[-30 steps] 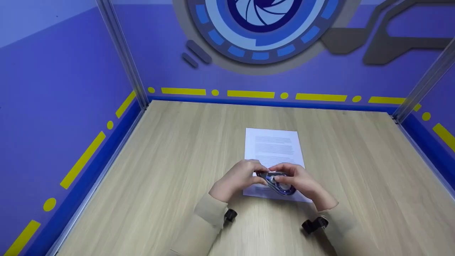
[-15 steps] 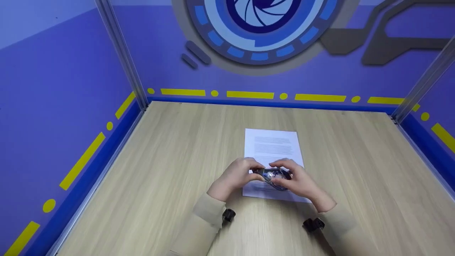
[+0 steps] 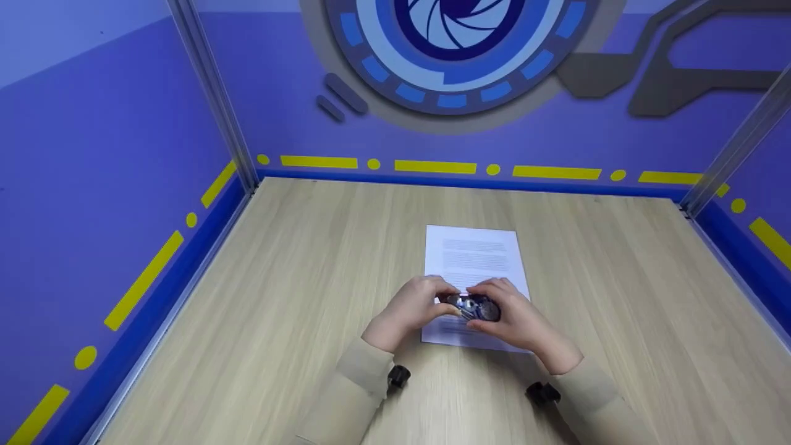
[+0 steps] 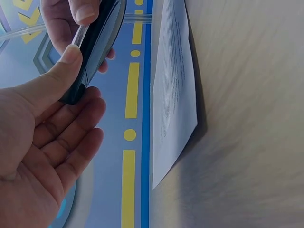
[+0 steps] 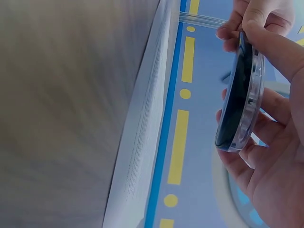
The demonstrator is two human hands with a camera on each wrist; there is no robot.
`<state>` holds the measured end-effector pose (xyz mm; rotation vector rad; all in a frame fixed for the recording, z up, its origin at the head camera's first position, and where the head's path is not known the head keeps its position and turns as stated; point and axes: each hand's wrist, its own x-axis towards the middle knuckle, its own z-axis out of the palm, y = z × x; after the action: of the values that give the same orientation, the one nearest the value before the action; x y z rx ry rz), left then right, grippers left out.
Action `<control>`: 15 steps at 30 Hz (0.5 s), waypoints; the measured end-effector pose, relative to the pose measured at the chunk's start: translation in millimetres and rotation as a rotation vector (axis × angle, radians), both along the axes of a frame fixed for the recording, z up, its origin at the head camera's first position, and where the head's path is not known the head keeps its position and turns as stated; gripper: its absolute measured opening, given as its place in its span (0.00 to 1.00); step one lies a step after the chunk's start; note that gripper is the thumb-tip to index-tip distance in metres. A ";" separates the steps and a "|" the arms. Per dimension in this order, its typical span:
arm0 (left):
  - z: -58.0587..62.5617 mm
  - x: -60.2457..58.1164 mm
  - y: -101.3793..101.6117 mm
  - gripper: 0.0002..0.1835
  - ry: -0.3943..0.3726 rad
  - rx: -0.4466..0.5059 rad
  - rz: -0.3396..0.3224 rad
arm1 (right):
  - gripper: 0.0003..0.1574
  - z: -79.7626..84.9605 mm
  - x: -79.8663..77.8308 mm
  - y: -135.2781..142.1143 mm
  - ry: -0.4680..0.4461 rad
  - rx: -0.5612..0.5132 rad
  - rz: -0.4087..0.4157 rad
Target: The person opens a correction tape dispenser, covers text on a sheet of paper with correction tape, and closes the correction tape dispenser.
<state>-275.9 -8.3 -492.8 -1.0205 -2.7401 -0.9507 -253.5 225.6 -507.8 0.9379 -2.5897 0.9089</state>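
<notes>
Both hands hold a correction tape dispenser [image 3: 479, 309] above a printed sheet of paper [image 3: 476, 253]. It has a dark side and a clear plastic side, with wheels dimly visible inside. My left hand [image 3: 413, 309] pinches its narrow end between thumb and fingers; in the left wrist view the thumb presses that dark tip [image 4: 76, 95]. At the wider, rounded end, my right hand [image 3: 522, 318] grips with thumb and fingers. The right wrist view shows the dispenser's clear edge [image 5: 251, 102] facing the right palm. Fingers partly cover both ends.
The sheet lies flat on a wooden table [image 3: 321, 259]. Blue-purple panels [image 3: 296, 123] with yellow markings enclose the back and sides, joined by metal corner posts [image 3: 213, 93]. A black wrist camera [image 3: 398, 375] sits at each cuff.
The right hand has turned the dispenser's wide end slightly up and left, and its thumb has shifted from the face to the near edge. The left hand keeps its pinch, almost still.
</notes>
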 end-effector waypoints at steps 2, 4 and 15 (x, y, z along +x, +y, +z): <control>-1.0 0.0 0.3 0.18 -0.002 0.011 -0.010 | 0.32 -0.1 0.0 -0.2 0.012 0.004 -0.002; -1.4 0.4 0.3 0.18 -0.007 0.016 -0.015 | 0.32 0.2 -0.1 -0.5 0.013 0.008 -0.003; 0.2 -1.2 -2.9 0.18 -0.051 0.057 -0.013 | 0.31 3.8 -1.0 4.6 -0.042 0.010 -0.051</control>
<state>-277.1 -11.2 -492.6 -1.0201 -2.7333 -1.0645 -254.5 230.3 -503.9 0.8609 -2.6430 0.9125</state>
